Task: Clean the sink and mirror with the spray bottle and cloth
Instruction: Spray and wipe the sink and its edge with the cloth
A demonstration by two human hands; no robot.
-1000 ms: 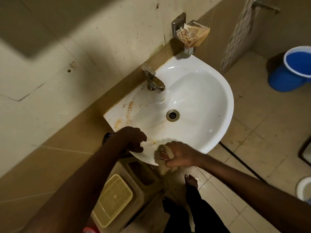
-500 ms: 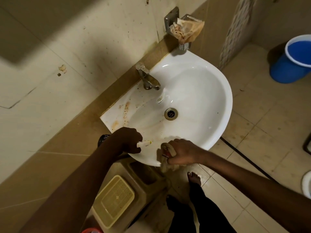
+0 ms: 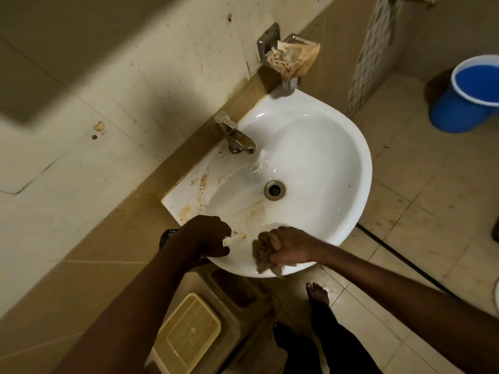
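We stand at a white sink [image 3: 337,147] fixed to a tiled wall [image 3: 121,85], looking down into the bowl. Our left hand [image 3: 206,234] is closed around the spray bottle [image 3: 234,239]; only its pale nozzle shows, poking out to the right over the near left rim, while a dark part of the bottle sits behind the wrist. Our right hand [image 3: 289,248] is clenched on a bunched, greyish cloth [image 3: 263,252], pressing it against the near rim, with a fold of cloth hanging over the edge.

The basin is clean and glossy on its right and far sides. Its left ledge carries rusty brown streaks and specks, and a faint tan smear runs from there toward the drain [image 3: 274,190]. A metal tap [image 3: 237,136] stands on the far left ledge, spout over the bowl. On the wall above the far corner, a metal holder [image 3: 272,44] carries a crumpled, stained wrapper [image 3: 295,58]. The cream wall tiles are spotted with dark flecks, and a tan tile band runs along behind the sink.

Below the sink on the near left sits a beige plastic stool [image 3: 189,333] with a gridded top. Our bare feet [image 3: 317,292] rest on a beige tiled floor [image 3: 432,211], dull and marked. A blue bucket [image 3: 469,95] stands far right.
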